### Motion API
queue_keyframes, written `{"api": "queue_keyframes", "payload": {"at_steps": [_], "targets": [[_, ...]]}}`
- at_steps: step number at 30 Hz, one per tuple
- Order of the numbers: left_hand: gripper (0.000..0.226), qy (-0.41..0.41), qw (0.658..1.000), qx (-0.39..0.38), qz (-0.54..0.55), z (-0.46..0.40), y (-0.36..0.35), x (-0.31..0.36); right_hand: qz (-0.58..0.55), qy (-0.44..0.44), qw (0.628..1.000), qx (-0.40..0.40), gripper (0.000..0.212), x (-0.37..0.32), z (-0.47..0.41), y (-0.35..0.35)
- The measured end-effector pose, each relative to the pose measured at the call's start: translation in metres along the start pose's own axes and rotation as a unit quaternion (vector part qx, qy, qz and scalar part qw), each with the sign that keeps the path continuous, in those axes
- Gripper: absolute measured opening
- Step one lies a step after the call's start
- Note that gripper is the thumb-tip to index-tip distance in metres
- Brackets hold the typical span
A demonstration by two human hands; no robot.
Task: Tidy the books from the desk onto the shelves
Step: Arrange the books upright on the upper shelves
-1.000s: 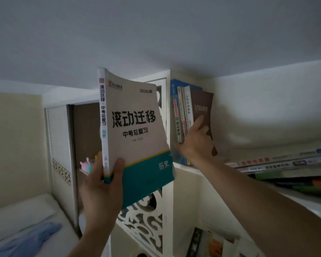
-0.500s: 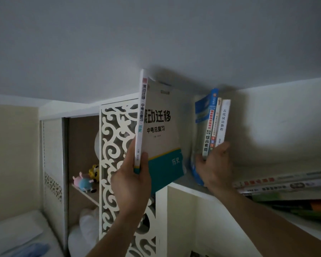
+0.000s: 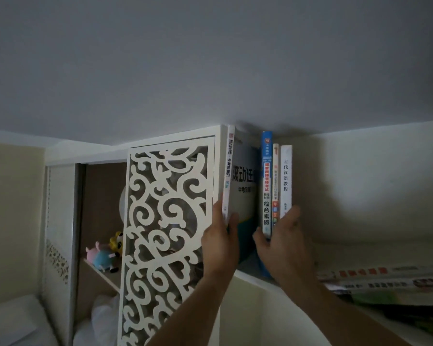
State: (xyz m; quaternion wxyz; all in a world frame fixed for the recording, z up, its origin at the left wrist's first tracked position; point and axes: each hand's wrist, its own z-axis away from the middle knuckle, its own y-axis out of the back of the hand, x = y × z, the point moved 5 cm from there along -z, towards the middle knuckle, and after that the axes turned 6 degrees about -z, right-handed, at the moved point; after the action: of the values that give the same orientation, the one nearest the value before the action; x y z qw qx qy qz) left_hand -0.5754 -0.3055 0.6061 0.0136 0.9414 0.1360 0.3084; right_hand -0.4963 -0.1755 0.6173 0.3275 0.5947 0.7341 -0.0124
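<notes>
A cream and teal workbook (image 3: 243, 181) stands upright at the left end of the top shelf (image 3: 250, 274), against the white carved side panel (image 3: 168, 221). My left hand (image 3: 220, 243) grips its spine near the bottom, thumb on the cover. To its right stand three upright books: a blue one (image 3: 266, 181), a thin one (image 3: 275, 183) and a white one (image 3: 286, 178). My right hand (image 3: 283, 245) holds these three together at their lower ends. A dark gap separates the workbook from the blue book.
Several books lie flat in a stack (image 3: 385, 280) on the shelf at the right. The ceiling sits just above the book tops. Plush toys (image 3: 105, 253) sit on a lower shelf at the left, with a bed (image 3: 13, 323) below.
My left hand has carried the workbook right and into the shelf, beside the carved panel. The view has moved closer. My right hand still steadies the three upright books.
</notes>
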Motion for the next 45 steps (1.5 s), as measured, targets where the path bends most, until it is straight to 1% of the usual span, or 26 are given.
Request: {"api": "queue_keyframes", "payload": {"at_steps": [2, 3, 4, 6, 8, 9, 12, 15, 17, 19, 20, 21, 23, 25, 27, 30, 32, 33, 34, 35, 36, 37, 39, 42, 44, 45], "targets": [[0.037, 0.041, 0.983, -0.087, 0.155, -0.002, -0.019, 0.003, 0.000, 0.007, 1.000, -0.011, 0.083, -0.003, -0.003, -0.006], [0.033, 0.059, 0.969, -0.117, 0.209, -0.002, -0.025, 0.005, 0.001, 0.004, 1.000, -0.018, 0.087, -0.005, -0.004, -0.009], [0.032, 0.070, 0.962, -0.139, 0.226, -0.001, -0.027, 0.005, 0.007, 0.003, 1.000, -0.025, 0.091, -0.006, -0.006, -0.011], [0.050, 0.066, 0.965, -0.174, 0.185, -0.002, -0.023, 0.006, 0.017, 0.011, 0.999, -0.040, 0.097, -0.005, -0.009, -0.013], [0.070, 0.029, 0.982, -0.169, 0.083, -0.005, -0.011, 0.008, 0.003, 0.037, 0.997, -0.065, 0.103, -0.003, -0.011, -0.016], [0.071, 0.009, 0.985, -0.166, 0.037, -0.006, -0.008, 0.009, -0.003, 0.054, 0.995, -0.079, 0.107, -0.003, -0.012, -0.019], [0.049, 0.034, 0.986, -0.166, 0.004, -0.007, -0.003, 0.010, 0.042, 0.084, 0.988, -0.126, 0.113, -0.009, -0.019, -0.030], [0.059, 0.000, 0.978, -0.099, -0.184, -0.017, 0.013, 0.012, 0.059, 0.081, 0.985, -0.142, 0.115, -0.016, -0.024, -0.038], [0.056, -0.015, 0.965, -0.030, -0.262, -0.017, 0.026, 0.015, 0.057, 0.071, 0.986, -0.142, 0.117, -0.015, -0.026, -0.040], [0.042, -0.085, 0.973, 0.050, -0.209, -0.009, 0.036, 0.025, 0.033, 0.067, 0.986, -0.147, 0.124, -0.012, -0.027, -0.040], [0.039, -0.134, 0.975, 0.057, -0.165, -0.004, 0.037, 0.031, 0.012, 0.069, 0.986, -0.153, 0.127, -0.010, -0.027, -0.037], [0.046, -0.192, 0.970, 0.037, -0.145, -0.001, 0.033, 0.035, 0.000, 0.075, 0.984, -0.163, 0.127, -0.007, -0.025, -0.036], [0.056, -0.300, 0.938, -0.015, -0.172, 0.002, 0.019, 0.037, 0.020, 0.113, 0.976, -0.187, 0.120, -0.005, -0.019, -0.035], [0.055, -0.367, 0.905, -0.047, -0.209, 0.001, 0.004, 0.028, 0.048, 0.154, 0.970, -0.180, 0.111, -0.001, -0.014, -0.038], [0.054, -0.413, 0.876, -0.046, -0.243, 0.000, -0.010, 0.010, 0.039, 0.154, 0.973, -0.168, 0.104, 0.003, -0.014, -0.041], [0.056, -0.448, 0.851, -0.028, -0.274, -0.001, -0.016, -0.001, -0.008, 0.108, 0.975, -0.194, 0.115, 0.014, -0.017, -0.045], [0.053, -0.434, 0.852, -0.046, -0.289, -0.001, -0.011, 0.007, -0.063, 0.064, 0.969, -0.229, 0.128, 0.017, -0.015, -0.042], [0.053, -0.418, 0.865, -0.053, -0.274, 0.002, -0.008, 0.011, -0.071, 0.052, 0.966, -0.244, 0.134, 0.016, -0.014, -0.039], [0.054, -0.387, 0.888, -0.051, -0.243, 0.006, -0.004, 0.014, -0.061, 0.047, 0.963, -0.258, 0.141, 0.016, -0.012, -0.036], [0.055, -0.328, 0.924, -0.038, -0.192, 0.010, 0.001, 0.016, -0.045, 0.042, 0.960, -0.272, 0.149, 0.016, -0.009, -0.034], [0.055, -0.242, 0.960, -0.019, -0.139, 0.017, 0.007, 0.015, -0.033, 0.034, 0.959, -0.281, 0.155, 0.016, -0.005, -0.032], [0.054, -0.158, 0.982, 0.002, -0.104, 0.025, 0.012, 0.012, -0.023, 0.026, 0.958, -0.283, 0.157, 0.015, -0.002, -0.032], [0.050, -0.064, 0.992, 0.020, -0.106, 0.041, 0.015, 0.012, -0.011, 0.016, 0.959, -0.284, 0.155, 0.011, 0.002, -0.029], [0.048, 0.013, 0.996, 0.011, -0.082, 0.045, 0.012, 0.013, 0.004, 0.010, 0.960, -0.281, 0.140, 0.006, -0.003, -0.015], [0.047, 0.030, 0.994, 0.010, -0.108, 0.038, 0.012, 0.015, 0.021, 0.016, 0.958, -0.287, 0.133, 0.005, -0.008, -0.008], [0.048, 0.019, 0.988, 0.012, -0.153, 0.037, 0.014, 0.016, 0.022, 0.014, 0.955, -0.296, 0.133, 0.004, -0.008, -0.008]]}}
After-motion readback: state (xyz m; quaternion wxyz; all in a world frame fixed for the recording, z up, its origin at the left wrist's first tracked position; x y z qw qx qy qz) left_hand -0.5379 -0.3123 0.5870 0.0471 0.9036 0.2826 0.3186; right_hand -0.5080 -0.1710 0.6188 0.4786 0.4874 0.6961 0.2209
